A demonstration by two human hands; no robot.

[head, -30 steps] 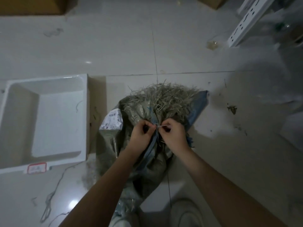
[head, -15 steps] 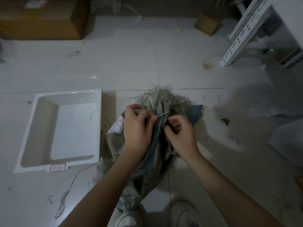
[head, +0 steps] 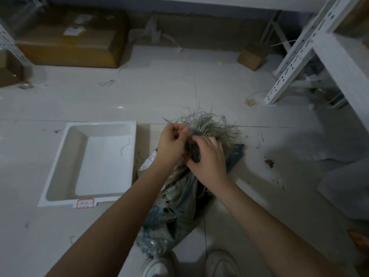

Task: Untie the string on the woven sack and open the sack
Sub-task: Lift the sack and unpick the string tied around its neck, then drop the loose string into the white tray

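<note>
- Head view: I see the woven sack [head: 175, 198] standing on the floor [head: 179, 92], just right of a white tray [head: 60, 162].
- My left hand [head: 171, 146] pinches near the frayed top [head: 211, 126], fingers closed; I cannot make out the string.
- My right hand [head: 207, 156] clenches the gathered neck.

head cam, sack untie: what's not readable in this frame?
- String and knot: hidden, head view, behind the left hand and right hand at the neck of the woven sack. Tied or loose: cannot tell.
- Red-bordered label on the white tray: too small to read.
- Sack contents: mouth bunched shut.
- Shoes: cut off by bottom edge.
</note>
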